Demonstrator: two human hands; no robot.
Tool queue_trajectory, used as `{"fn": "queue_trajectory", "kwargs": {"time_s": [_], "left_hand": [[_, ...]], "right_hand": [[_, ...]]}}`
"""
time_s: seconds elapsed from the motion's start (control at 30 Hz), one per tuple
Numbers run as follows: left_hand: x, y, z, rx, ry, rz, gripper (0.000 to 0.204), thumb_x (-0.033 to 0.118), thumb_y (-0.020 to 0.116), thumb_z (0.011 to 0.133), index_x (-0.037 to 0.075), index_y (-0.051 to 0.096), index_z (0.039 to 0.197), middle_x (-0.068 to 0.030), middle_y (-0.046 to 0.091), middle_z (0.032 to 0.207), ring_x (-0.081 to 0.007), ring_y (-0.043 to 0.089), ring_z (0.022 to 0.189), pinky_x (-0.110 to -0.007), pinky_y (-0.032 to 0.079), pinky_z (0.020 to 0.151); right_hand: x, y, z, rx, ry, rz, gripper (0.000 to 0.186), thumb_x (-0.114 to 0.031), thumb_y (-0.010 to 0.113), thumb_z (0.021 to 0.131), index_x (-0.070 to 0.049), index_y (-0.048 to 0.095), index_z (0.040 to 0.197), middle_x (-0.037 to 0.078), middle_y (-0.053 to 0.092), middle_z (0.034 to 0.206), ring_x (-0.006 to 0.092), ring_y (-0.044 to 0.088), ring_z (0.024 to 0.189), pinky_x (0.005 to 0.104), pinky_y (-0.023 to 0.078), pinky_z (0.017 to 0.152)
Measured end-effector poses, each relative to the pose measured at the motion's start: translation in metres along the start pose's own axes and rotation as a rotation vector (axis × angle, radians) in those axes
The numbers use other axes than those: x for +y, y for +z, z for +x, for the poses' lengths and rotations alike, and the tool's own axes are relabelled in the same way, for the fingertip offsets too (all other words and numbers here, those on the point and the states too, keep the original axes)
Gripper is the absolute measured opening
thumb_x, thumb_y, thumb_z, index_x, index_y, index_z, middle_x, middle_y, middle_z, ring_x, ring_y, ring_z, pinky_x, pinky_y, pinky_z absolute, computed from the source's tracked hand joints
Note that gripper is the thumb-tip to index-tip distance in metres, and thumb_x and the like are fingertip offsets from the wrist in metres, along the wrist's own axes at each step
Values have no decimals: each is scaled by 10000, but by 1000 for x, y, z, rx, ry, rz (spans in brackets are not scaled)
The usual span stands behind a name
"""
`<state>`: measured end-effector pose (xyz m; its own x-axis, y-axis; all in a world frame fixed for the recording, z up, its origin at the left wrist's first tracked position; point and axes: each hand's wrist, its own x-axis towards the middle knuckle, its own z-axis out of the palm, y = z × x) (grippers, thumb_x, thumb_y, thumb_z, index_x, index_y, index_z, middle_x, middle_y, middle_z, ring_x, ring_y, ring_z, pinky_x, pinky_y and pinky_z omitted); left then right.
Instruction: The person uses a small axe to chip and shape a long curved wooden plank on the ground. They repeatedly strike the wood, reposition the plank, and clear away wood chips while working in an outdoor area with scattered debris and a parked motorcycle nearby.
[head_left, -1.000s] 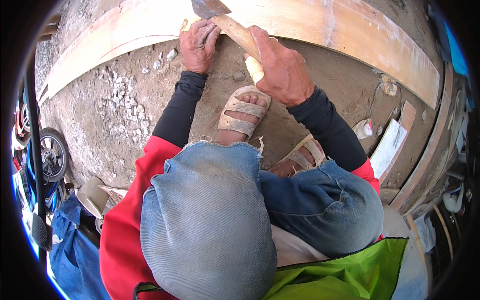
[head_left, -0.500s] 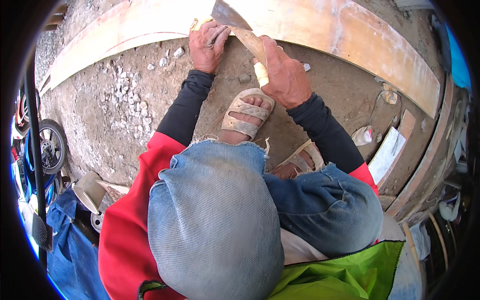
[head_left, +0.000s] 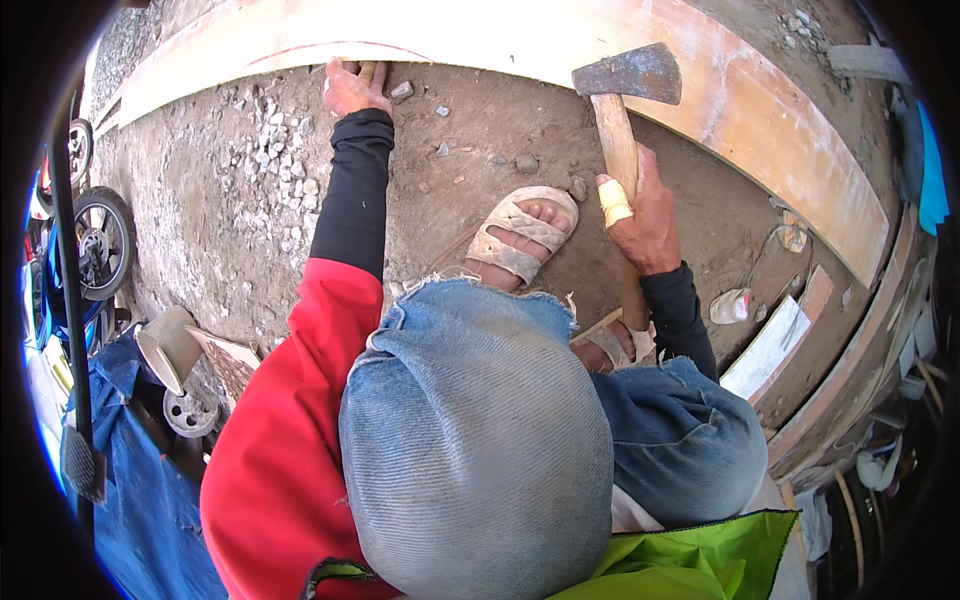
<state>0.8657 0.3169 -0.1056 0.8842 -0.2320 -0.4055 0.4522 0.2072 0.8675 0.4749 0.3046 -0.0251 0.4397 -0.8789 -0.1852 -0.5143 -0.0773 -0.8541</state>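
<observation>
My right hand (head_left: 645, 222) is closed round the wooden handle (head_left: 616, 140) of a hatchet, with a yellowish wrap on the thumb. The hatchet's dark, worn steel head (head_left: 632, 74) is over the near edge of a long, pale wooden board (head_left: 480, 35). The lower handle end passes beneath my right wrist toward my foot. At the board's near edge, further left, my left hand (head_left: 355, 90) is closed on the edge. Some of its fingers go under the board, so their tips are hidden. A curved reddish line (head_left: 340, 45) runs across the board near that hand.
Bare dirt with loose stones (head_left: 275, 160) lies between me and the board. My sandalled foot (head_left: 525, 230) is just below it. Wood offcuts (head_left: 775, 350) lie at right. A motorbike wheel (head_left: 100, 240), a bucket (head_left: 170, 345) and a blue tarp (head_left: 140, 470) are at left.
My right hand has drawn the hatchet right and toward me, its head now fully in view. My left hand has moved left along the board's edge, away from the hatchet.
</observation>
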Motion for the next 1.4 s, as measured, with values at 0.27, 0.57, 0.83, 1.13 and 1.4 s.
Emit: {"fn": "queue_trajectory", "kwargs": {"time_s": [0.27,0.57,0.83,1.13,1.4], "left_hand": [[14,-5,32,-129,-171,64,383,278,502,1069,46,522,1372,-160,567,1347,-371,532,1342,-639,456,1153],[7,-30,77,-433,-276,11,510,257,629,1027,45,468,1462,-140,614,1415,-311,558,1337,-490,465,1127],[49,6,56,-294,-143,78,334,202,589,1075,80,552,1384,-141,580,1427,-346,549,1284,-598,520,977],[46,20,41,-204,-177,-149,586,337,788,976,80,529,1435,-113,514,1483,-325,497,1282,-550,510,1003],[14,5,73,-479,-221,-421,963,346,927,803,136,394,1578,-111,329,1650,-378,313,1532,-616,259,1265]], "right_hand": [[0,9,-13,-21,40,-6,509,-194,714,975,-60,520,1426,308,725,1032,529,702,1007,533,562,817],[2,-2,-21,-88,49,-49,526,-194,718,963,-65,517,1432,334,717,1043,549,688,1007,550,563,806],[-11,-30,-5,-210,-293,-663,593,-162,746,912,-116,532,1464,204,649,1058,413,710,781,483,582,656],[-24,-48,44,-27,-402,-734,629,-174,756,926,-98,504,1497,195,684,1118,393,723,862,461,596,687],[-20,-36,50,-12,-307,-409,496,-181,700,972,-12,531,1406,285,714,1172,484,718,948,501,595,780]]}}
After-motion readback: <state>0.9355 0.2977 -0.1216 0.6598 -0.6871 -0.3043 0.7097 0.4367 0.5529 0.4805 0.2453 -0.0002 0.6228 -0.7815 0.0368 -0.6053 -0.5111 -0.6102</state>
